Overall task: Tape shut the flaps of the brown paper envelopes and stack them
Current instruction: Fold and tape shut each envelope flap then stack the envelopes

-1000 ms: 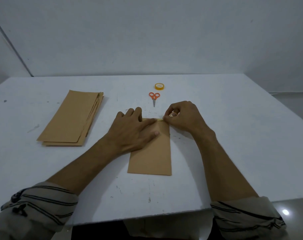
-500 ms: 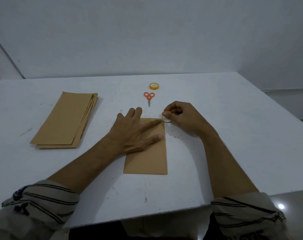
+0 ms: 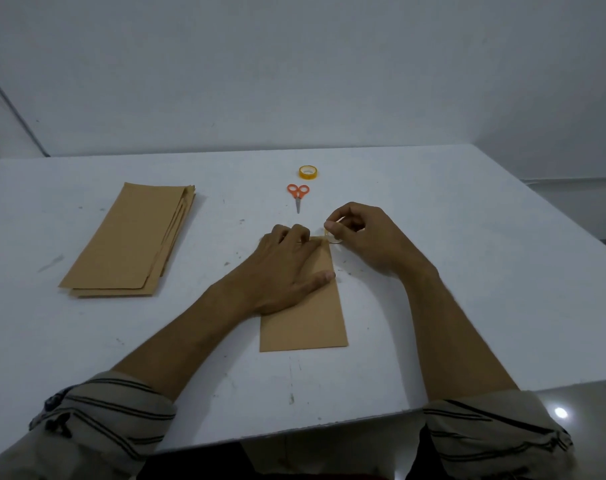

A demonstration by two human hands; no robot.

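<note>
A brown paper envelope (image 3: 308, 323) lies lengthwise on the white table (image 3: 450, 289) in front of me. My left hand (image 3: 287, 268) presses flat on its upper half, fingers spread toward the folded top flap. My right hand (image 3: 360, 233) hovers just past the envelope's top right corner and pinches a short strip of clear tape (image 3: 331, 235) that curls down to the flap's edge. A stack of brown envelopes (image 3: 131, 240) lies to the left. The yellow tape roll (image 3: 308, 172) and orange-handled scissors (image 3: 298, 195) sit beyond the hands.
The table's near edge runs below my forearms, with the floor visible at the right. A grey wall stands behind the table.
My right hand has lifted slightly off the flap's corner with the tape strip, which now curls between fingers and flap. The left hand's fingers have drawn closer to the top edge.
</note>
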